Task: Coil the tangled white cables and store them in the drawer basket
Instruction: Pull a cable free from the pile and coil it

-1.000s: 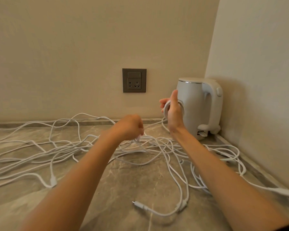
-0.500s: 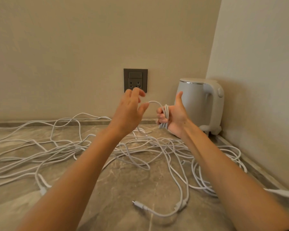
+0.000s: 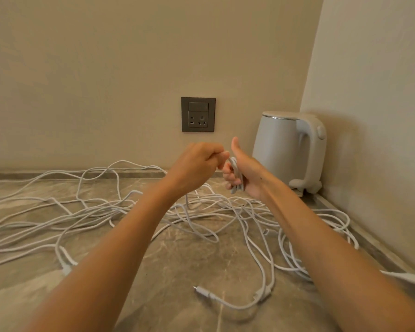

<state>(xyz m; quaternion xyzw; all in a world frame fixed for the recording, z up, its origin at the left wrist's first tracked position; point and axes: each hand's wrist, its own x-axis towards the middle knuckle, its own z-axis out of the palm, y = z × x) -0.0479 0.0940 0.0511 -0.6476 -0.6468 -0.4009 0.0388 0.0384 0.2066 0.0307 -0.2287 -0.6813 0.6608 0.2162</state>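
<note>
Right hand [image 3: 248, 172] tight around a small cable coil [image 3: 237, 174], left hand [image 3: 197, 165] pinched on its top.

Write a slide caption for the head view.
Right hand grips a small cable coil, left hand pinches it, above tangled white cables.

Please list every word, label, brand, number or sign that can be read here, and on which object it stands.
No readable text anywhere.
wall socket: grey plate, only pin holes, no lettering visible.
kettle: white body, no brand or mark visible.
white cables: plugs too small to show any print.
</note>
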